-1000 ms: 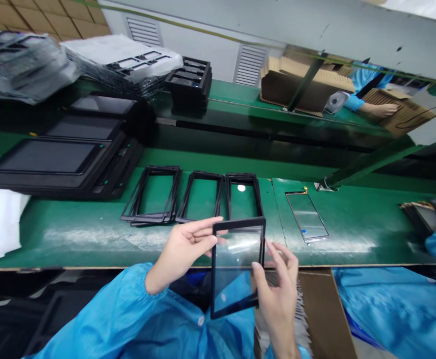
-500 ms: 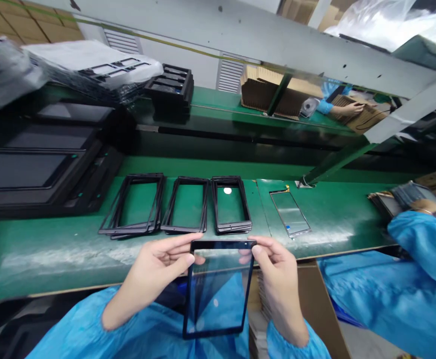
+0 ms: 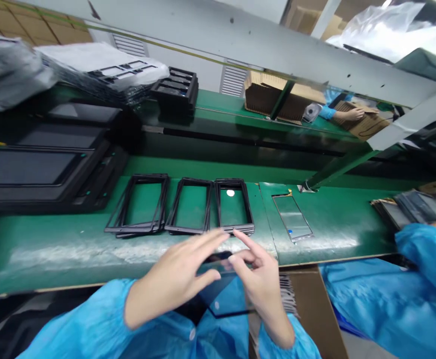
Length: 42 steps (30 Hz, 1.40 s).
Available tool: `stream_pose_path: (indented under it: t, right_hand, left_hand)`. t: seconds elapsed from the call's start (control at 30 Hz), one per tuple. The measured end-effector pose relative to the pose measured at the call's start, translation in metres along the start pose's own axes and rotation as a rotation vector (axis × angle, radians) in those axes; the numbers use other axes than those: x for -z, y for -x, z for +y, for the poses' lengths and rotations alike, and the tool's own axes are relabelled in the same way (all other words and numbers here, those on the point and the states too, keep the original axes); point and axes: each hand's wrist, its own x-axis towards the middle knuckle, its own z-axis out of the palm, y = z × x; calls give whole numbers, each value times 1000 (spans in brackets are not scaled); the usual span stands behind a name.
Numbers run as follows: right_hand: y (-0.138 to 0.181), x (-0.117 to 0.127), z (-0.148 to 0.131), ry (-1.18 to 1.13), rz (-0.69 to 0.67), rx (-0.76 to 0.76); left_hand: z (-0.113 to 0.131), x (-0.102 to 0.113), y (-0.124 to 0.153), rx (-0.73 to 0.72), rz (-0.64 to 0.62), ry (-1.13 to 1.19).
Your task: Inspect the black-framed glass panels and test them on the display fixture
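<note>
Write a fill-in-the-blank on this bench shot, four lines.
The black rectangular plastic frames sit in ___ stacks.
They rest on a ___ work surface.
The thin clear glass sheet lies to the ___ of them.
The left hand and right hand, in ___ sleeves, touch a black-bordered glass panel.
Missing: three; green; right; blue.
</note>
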Motion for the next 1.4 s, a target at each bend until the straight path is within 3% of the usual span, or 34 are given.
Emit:
stream_pose_path:
  t: [0.07,0.13,0.23,0.33,0.47,0.63,0.8,1.03,1.4]
  right_hand:
    - [-2,5,1,-86,-122,-94]
    - [-3,19,4,-116,-194,-199]
    - [0,47,14,-84,-181,-270]
    - [5,58,27,-143,-30,-256]
    - [8,45,33,-231,169,-227]
    - [11,31,28,-177,298,-186]
    - [16,32,27,-133,294,-140]
    - [16,32,25,-140,258,-92]
    - [14,32,29,-153,279,-102]
  left_hand:
    - [6,5,-4,10,-171,101]
    - [5,9,-3,136,-208,308]
    - [-3,10,3,364,-43,624]
    - [-13,4,10,450,106,738]
    - [-15,-7,12,466,229,810]
    - [-14,-11,14,501,294,842]
    - [-19,-12,16,491,263,835]
    - [-7,-15,16,519,376,823]
    - [-16,-26,18,527,356,808]
